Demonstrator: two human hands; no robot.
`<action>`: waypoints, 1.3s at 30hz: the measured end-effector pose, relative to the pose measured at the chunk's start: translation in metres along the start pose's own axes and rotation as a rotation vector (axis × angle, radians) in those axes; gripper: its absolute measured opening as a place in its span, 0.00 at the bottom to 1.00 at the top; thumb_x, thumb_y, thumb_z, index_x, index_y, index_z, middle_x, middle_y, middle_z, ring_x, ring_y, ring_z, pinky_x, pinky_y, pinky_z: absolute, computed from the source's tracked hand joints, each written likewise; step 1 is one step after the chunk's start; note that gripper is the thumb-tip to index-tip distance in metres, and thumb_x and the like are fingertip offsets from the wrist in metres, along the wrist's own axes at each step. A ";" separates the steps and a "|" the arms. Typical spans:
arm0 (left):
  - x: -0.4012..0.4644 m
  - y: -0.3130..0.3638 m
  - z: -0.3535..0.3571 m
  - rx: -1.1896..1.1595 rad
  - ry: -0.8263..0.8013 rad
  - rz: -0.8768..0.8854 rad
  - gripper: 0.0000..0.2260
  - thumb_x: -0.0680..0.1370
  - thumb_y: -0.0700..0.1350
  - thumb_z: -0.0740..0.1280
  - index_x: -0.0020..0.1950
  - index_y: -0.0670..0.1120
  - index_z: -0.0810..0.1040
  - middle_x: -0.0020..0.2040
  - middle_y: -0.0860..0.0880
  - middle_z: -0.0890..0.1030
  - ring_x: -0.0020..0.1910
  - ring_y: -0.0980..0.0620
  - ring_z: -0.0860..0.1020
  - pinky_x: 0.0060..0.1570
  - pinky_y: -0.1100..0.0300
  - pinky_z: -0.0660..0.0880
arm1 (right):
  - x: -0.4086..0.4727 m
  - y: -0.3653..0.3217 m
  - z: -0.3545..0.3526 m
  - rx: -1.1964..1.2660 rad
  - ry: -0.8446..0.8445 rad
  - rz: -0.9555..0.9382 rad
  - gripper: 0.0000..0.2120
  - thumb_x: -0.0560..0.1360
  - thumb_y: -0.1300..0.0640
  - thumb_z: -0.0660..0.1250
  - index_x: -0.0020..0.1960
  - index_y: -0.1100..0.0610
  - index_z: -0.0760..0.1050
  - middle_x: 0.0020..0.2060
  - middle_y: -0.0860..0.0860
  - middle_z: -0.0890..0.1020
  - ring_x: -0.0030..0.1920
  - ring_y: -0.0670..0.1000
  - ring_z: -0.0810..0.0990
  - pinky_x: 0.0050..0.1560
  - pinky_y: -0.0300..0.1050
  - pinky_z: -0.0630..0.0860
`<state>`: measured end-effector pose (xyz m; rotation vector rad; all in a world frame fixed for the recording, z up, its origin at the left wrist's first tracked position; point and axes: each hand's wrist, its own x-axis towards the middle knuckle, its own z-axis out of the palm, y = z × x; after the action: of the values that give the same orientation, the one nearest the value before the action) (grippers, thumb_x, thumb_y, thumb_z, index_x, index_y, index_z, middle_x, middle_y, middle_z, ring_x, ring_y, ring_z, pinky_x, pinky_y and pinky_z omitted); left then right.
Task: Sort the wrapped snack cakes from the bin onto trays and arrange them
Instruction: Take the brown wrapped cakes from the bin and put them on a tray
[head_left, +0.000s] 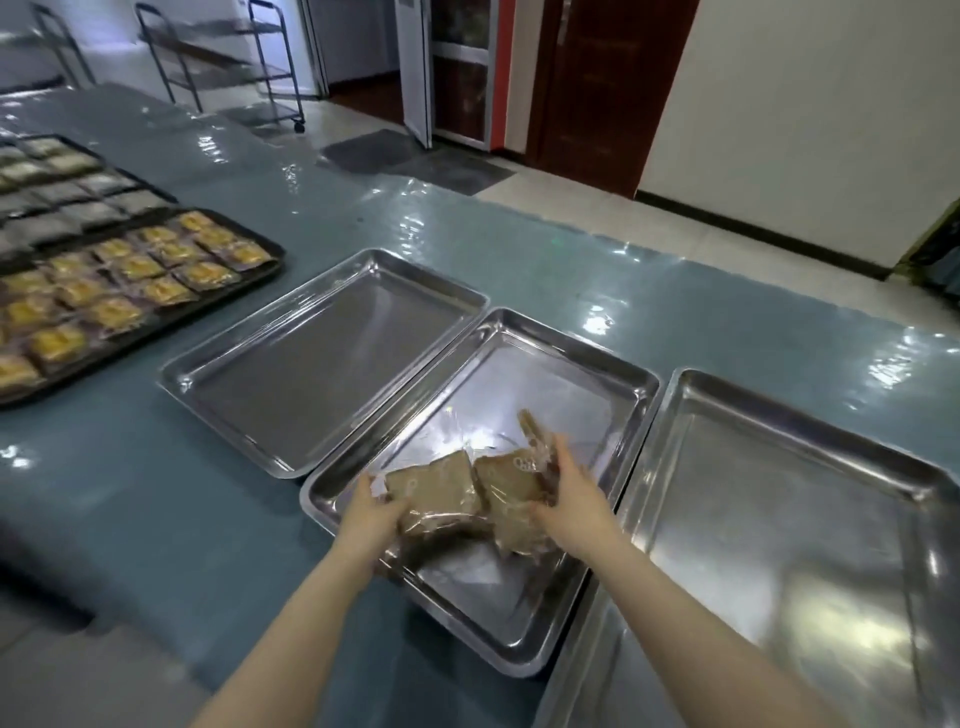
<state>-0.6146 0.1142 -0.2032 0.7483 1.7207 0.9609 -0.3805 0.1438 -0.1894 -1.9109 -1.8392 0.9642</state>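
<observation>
Several brown snack cakes in clear wrappers lie bunched in the near part of the middle steel tray. My left hand grips the left side of the pile, fingers curled round a cake. On the right side, my right hand holds the wrappers, and one wrapped cake sticks up above its fingers. The bin is out of view.
One steel tray with nothing in it lies left of the middle one, another lies right. A dark tray of yellow wrapped cakes sits far left, with a tray of pale cakes behind it. Wheeled racks stand beyond the teal table.
</observation>
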 end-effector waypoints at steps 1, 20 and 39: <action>-0.002 -0.001 -0.001 0.060 -0.024 0.022 0.29 0.75 0.40 0.68 0.73 0.44 0.59 0.57 0.51 0.75 0.51 0.47 0.78 0.47 0.58 0.76 | 0.002 0.003 0.001 -0.065 -0.034 0.014 0.50 0.70 0.48 0.73 0.78 0.48 0.41 0.73 0.49 0.63 0.71 0.60 0.65 0.69 0.53 0.65; -0.165 0.052 0.042 0.117 -0.544 0.413 0.13 0.76 0.38 0.66 0.59 0.50 0.75 0.52 0.53 0.83 0.53 0.55 0.80 0.51 0.59 0.75 | -0.179 0.024 -0.086 0.069 0.255 -0.174 0.17 0.76 0.56 0.69 0.64 0.51 0.75 0.58 0.44 0.79 0.57 0.40 0.75 0.57 0.30 0.66; -0.392 0.100 0.313 0.079 -0.896 0.818 0.14 0.77 0.40 0.66 0.58 0.56 0.76 0.51 0.55 0.83 0.53 0.55 0.80 0.55 0.58 0.73 | -0.414 0.205 -0.313 0.076 0.606 -0.206 0.15 0.74 0.57 0.70 0.54 0.39 0.77 0.49 0.34 0.81 0.50 0.38 0.80 0.51 0.33 0.75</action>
<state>-0.1877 -0.0803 0.0006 1.6904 0.6429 0.8529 0.0021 -0.2128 0.0054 -1.6771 -1.5621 0.3251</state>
